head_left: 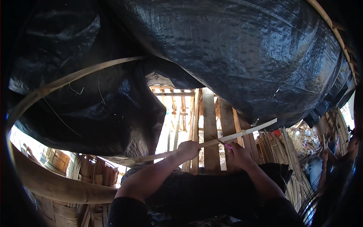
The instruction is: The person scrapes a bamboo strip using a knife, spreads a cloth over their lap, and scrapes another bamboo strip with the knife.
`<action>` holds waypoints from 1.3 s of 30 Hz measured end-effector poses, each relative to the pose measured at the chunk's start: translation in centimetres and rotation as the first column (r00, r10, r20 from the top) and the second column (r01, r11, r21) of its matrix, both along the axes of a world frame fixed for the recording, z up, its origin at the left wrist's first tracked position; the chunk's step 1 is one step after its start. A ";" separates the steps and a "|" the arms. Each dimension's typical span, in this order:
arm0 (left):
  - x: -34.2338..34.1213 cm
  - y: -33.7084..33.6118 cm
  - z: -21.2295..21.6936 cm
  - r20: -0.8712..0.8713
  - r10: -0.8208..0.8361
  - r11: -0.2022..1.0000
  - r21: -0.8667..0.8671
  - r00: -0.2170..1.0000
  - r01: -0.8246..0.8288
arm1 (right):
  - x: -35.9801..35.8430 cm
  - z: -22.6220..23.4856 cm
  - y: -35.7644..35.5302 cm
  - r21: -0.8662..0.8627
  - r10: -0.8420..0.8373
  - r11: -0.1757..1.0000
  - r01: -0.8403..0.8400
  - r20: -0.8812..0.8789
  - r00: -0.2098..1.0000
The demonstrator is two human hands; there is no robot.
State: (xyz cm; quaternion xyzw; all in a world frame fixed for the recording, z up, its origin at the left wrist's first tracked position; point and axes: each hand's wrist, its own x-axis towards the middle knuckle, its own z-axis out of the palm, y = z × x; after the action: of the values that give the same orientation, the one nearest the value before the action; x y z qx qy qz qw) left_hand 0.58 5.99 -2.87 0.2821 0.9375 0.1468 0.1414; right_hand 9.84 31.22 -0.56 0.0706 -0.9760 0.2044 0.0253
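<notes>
While black tarp [234,49] sags overhead on bamboo hoops [75,77], left hand [188,148] fingers curl tight round a long bamboo strip [242,133]. Right hand [237,150] w/ pink-handled tool [228,145], prob. gripped. Wooden slat wall [210,125] behind, cut bamboo stalks [278,147] at right.

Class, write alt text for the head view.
Two hands hold a long bamboo strip: the left hand grips it, the right hand holds a pink-handled knife against it. A black tarpaulin hangs overhead.
</notes>
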 end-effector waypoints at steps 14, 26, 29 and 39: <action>-0.1 0.1 -0.1 0.011 0.003 0.997 -0.082 1.000 -0.002 | 1.4 1.1 -0.8 -0.050 -0.014 0.999 0.018 0.084 0.996; 0.0 0.3 -0.1 -0.017 -0.008 0.998 -0.060 1.000 0.007 | 1.4 1.6 -1.2 0.066 -0.015 0.998 -0.005 0.296 0.955; 0.1 0.3 -0.1 -0.026 -0.002 0.998 -0.067 1.000 0.000 | 1.3 1.2 -1.1 0.086 -0.022 0.996 -0.004 0.301 0.953; 0.3 0.4 -0.5 -0.052 -0.021 0.999 -0.045 0.998 0.019 | 1.1 0.8 -0.8 -0.075 0.048 0.996 -0.049 -0.011 0.999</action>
State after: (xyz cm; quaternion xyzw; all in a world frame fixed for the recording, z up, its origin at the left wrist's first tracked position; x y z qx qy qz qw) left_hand 0.91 6.41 -3.40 0.2920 0.9410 0.1169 0.1246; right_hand 10.92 30.45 0.20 0.0942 -0.9655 0.2413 0.0275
